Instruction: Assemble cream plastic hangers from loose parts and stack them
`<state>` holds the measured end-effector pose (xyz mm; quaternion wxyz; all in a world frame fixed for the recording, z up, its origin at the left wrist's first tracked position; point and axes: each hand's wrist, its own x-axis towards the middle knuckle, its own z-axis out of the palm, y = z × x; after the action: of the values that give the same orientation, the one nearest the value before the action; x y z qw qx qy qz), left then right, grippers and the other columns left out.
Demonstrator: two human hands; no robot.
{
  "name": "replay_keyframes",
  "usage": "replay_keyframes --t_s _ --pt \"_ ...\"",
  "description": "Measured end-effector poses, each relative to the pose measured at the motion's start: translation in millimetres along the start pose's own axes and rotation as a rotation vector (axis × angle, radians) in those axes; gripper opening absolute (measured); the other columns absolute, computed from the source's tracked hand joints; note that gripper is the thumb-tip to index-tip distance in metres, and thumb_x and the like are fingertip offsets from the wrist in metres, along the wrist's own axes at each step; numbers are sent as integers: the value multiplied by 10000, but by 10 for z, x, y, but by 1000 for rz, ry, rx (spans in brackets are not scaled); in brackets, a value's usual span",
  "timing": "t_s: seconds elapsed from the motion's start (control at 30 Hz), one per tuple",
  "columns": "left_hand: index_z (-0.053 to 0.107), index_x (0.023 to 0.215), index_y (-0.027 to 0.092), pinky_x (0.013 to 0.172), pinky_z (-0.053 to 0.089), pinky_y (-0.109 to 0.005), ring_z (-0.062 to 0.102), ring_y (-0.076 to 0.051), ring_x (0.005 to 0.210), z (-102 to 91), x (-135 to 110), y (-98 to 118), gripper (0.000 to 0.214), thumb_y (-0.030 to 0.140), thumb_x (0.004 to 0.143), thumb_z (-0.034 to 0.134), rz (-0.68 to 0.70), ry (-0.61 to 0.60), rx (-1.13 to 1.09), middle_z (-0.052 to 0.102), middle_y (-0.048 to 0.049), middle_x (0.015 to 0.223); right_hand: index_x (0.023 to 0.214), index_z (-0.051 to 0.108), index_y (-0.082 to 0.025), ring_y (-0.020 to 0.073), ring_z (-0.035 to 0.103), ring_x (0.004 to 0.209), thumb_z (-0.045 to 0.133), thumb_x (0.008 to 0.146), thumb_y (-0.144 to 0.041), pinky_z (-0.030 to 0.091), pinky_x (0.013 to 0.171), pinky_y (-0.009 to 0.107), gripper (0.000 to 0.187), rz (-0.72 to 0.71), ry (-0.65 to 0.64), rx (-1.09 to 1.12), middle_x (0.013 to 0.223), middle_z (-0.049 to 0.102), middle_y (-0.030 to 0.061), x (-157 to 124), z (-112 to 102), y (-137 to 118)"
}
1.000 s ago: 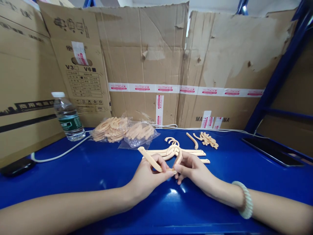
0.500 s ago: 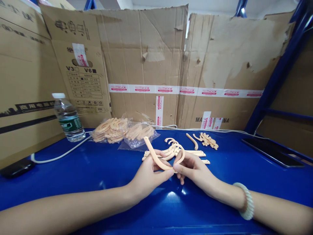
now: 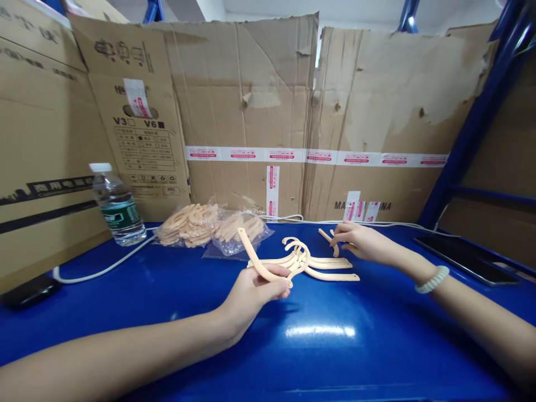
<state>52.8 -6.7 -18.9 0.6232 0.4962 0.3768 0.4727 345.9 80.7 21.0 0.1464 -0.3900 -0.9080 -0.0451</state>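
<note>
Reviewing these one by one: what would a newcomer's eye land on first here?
Probably the left hand near the middle, holding a pale curved bar and hook over the glossy blue tabletop. Next, the right hand, with a pale bracelet on its wrist, reaches to a loose piece farther back. Tall brown cardboard stands along the back.
</note>
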Motion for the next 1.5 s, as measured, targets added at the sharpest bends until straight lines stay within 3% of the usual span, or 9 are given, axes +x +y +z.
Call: replay_keyframes --t_s 0.1,0.2,0.43,0.53,0.63,0.73,1.0,1.27,1.5 --pt "721 868 97 692 494 -242 600 -120 678 7 2 17 265 184 629 793 -2 -1 -44 680 -47 754 890 706 -196 215 574 875 485 718 32 454 763 316 361 10 -139 -40 937 608 79 0 89 108" --pt "724 856 101 704 506 -246 608 -128 693 8 5 24 277 171 604 817 -18 16 -79 684 -50 746 854 686 -189 209 570 841 495 761 -9 438 758 317 278 3 -149 -48 900 605 69 20 176 103" --pt "675 778 117 762 530 -254 625 -145 775 -15 23 21 295 195 568 867 -38 21 -160 681 -50 783 884 635 -188 175 525 782 479 879 -187 431 731 317 156 64 91 162 916 504 63 42 221 89" --pt "660 767 121 755 529 -236 619 -133 766 -24 27 28 300 197 568 872 -44 -1 -177 671 -43 757 911 592 -208 152 496 689 535 888 -328 421 637 294 136 178 278 461 830 477 21 60 187 17" --pt "650 760 127 769 532 -231 618 -130 779 -35 27 29 292 188 577 869 -48 -15 -199 664 -36 758 931 538 -236 114 466 594 616 851 -429 396 553 255 223 307 443 1006 741 463 -32 76 132 -140" --pt "643 757 133 797 536 -233 620 -133 803 -49 28 26 265 168 600 854 -45 -23 -207 657 -31 770 939 538 -250 102 459 556 693 808 -411 408 553 244 259 334 507 1389 614 426 -70 81 73 -322" --pt "696 866 113 797 553 -242 643 -156 826 -25 38 38 273 72 618 802 -71 54 -242 697 -77 873 940 623 -220 138 635 811 766 750 -334 501 717 242 264 480 446 1667 843 686 19 70 52 -594" --pt "721 791 117 781 525 -218 620 -137 802 -35 43 25 264 161 575 867 -47 -20 -228 671 -37 782 929 601 -204 96 612 694 770 762 -277 496 722 232 249 469 358 1752 775 687 10 37 221 -822" --pt "670 777 129 704 454 -206 575 -109 722 -28 31 24 308 229 574 881 -13 -91 -114 641 -13 727 1202 461 -264 123 638 721 795 731 -240 500 770 289 578 418 292 1708 801 699 1 27 265 -990"
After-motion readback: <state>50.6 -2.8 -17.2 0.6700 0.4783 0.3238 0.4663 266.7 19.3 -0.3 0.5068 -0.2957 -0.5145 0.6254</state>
